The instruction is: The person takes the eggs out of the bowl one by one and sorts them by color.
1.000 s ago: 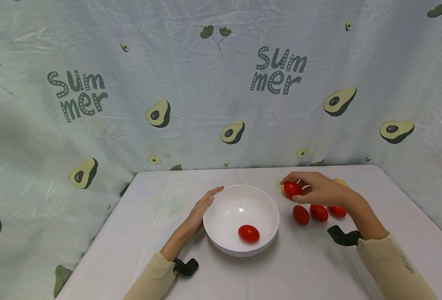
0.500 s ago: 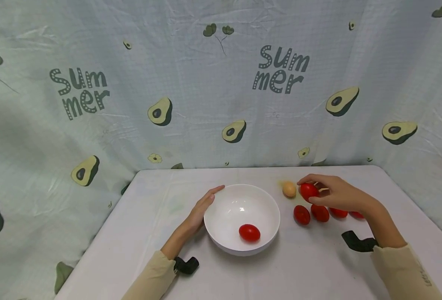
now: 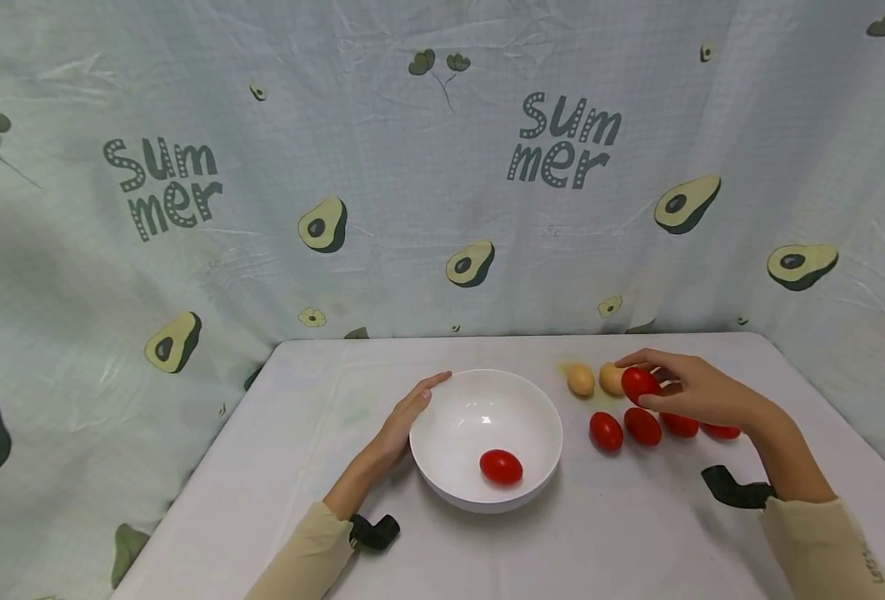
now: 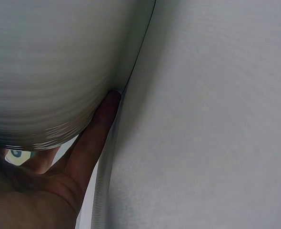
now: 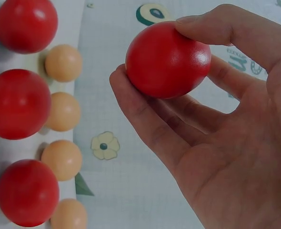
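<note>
My right hand (image 3: pixel 693 390) pinches a red egg (image 3: pixel 639 384) between thumb and fingertips, above the right side of the table. In the right wrist view the same red egg (image 5: pixel 166 59) sits well out from the palm. My left hand (image 3: pixel 396 427) rests against the left outer side of a white bowl (image 3: pixel 442 442). The left wrist view has its fingers (image 4: pixel 90 143) lying nearly straight along the bowl's underside. Inside the bowl lies another red egg (image 3: pixel 501 467).
A row of several red eggs (image 3: pixel 642 426) lies on the white table (image 3: pixel 607 533) right of the bowl. Behind them are several beige eggs (image 3: pixel 581 379), some hidden by the right hand. A cloth with avocado prints (image 3: pixel 382 167) hangs behind the table.
My right hand has moved to the right with the red egg, uncovering beige eggs behind the red row. The left hand and the bowl stay in place.
</note>
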Action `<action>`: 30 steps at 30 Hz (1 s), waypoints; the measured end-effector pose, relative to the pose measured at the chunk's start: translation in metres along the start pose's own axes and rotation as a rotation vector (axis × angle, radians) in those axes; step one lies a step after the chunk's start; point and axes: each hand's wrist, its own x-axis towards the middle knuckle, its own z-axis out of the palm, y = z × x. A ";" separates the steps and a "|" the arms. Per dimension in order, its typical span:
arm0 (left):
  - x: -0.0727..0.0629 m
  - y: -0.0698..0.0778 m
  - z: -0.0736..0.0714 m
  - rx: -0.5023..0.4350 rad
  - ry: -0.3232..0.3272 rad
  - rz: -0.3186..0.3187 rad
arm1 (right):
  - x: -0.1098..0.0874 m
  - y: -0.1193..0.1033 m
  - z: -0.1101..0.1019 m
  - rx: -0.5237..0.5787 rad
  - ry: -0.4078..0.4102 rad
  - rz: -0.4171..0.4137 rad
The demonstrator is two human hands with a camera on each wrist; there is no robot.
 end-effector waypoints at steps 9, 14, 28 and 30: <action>-0.002 0.003 -0.002 -0.025 -0.014 -0.002 | -0.003 0.008 -0.002 0.031 0.000 0.006; -0.001 0.000 -0.002 -0.016 -0.015 -0.005 | -0.003 0.012 -0.003 0.010 -0.002 0.014; -0.001 0.001 0.000 0.006 0.003 -0.001 | -0.015 0.041 -0.016 0.012 0.001 0.066; -0.001 0.001 0.000 0.005 0.005 0.000 | -0.015 0.045 -0.017 0.014 0.005 0.082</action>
